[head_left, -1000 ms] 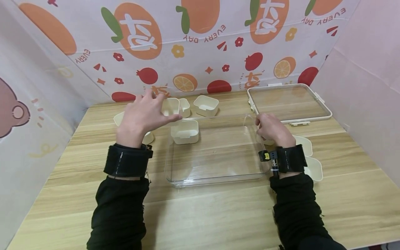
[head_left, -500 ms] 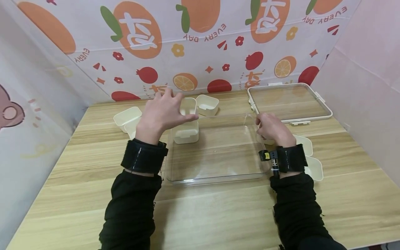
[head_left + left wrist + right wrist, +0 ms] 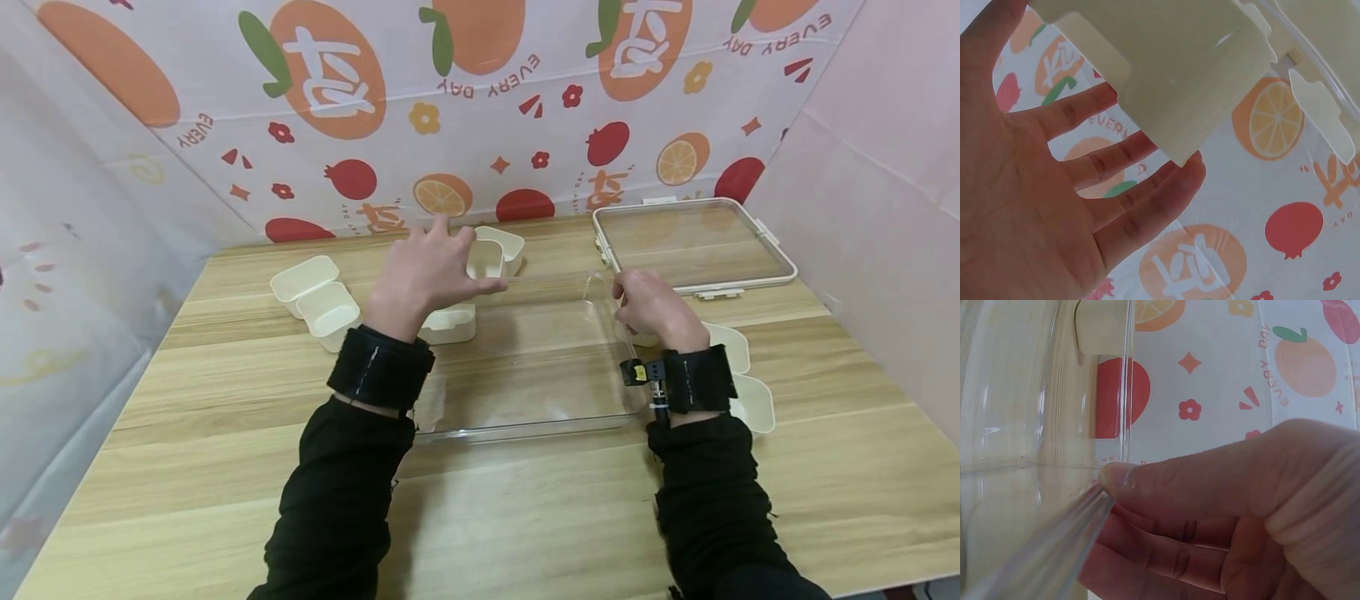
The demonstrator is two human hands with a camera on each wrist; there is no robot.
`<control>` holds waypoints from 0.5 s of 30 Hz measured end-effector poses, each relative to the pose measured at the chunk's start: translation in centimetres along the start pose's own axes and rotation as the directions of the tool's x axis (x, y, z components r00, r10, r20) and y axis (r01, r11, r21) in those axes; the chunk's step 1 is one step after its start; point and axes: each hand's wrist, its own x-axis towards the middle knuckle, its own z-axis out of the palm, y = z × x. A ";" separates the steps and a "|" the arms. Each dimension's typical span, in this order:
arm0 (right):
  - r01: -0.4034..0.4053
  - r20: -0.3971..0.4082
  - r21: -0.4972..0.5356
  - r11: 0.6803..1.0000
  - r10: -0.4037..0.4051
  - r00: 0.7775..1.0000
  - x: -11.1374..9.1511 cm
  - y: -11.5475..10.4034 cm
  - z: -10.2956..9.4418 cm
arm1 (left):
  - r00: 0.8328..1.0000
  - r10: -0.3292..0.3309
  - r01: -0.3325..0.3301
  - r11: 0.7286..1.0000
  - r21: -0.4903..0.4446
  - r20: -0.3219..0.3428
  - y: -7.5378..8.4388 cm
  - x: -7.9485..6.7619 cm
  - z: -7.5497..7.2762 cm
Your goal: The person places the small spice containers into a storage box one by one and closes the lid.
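My left hand (image 3: pixel 427 279) holds a small cream plastic bin (image 3: pixel 486 260) between thumb and fingers, over the back left part of a clear plastic box (image 3: pixel 540 367). In the left wrist view the bin's smooth underside (image 3: pixel 1172 69) shows, with the fingers spread along it. Another cream bin (image 3: pixel 450 327) sits inside the clear box near its back left corner, partly covered by my left hand. At the box's right side my right hand (image 3: pixel 654 310) pinches the rim, thumb on top and fingers curled below, as the right wrist view shows.
A clear lid with a white frame and clips (image 3: pixel 697 246) lies at the back right. Cream bins stand behind the box (image 3: pixel 513 243), at the left (image 3: pixel 330 312) and beyond my right wrist (image 3: pixel 752 404). A printed cloth (image 3: pixel 480 125) hangs behind the table.
My left hand has carried the cream bin rightward over the clear box, uncovering the bins at the left. My right hand stays on the box's rim.
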 end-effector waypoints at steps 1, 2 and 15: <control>0.001 0.000 0.000 1.000 -0.001 1.000 0.0 0.0 0.0 | 1.000 0.001 -0.001 1.000 0.004 0.000 0.2 0.1 0.1; 0.002 0.001 0.001 1.000 -0.002 1.000 0.0 0.1 0.1 | 1.000 0.001 -0.001 1.000 0.009 -0.002 0.3 0.2 0.2; 0.010 -0.024 0.005 1.000 -0.009 1.000 -0.3 0.4 0.7 | 0.999 0.038 -0.037 0.999 0.015 -0.017 2.3 1.3 2.0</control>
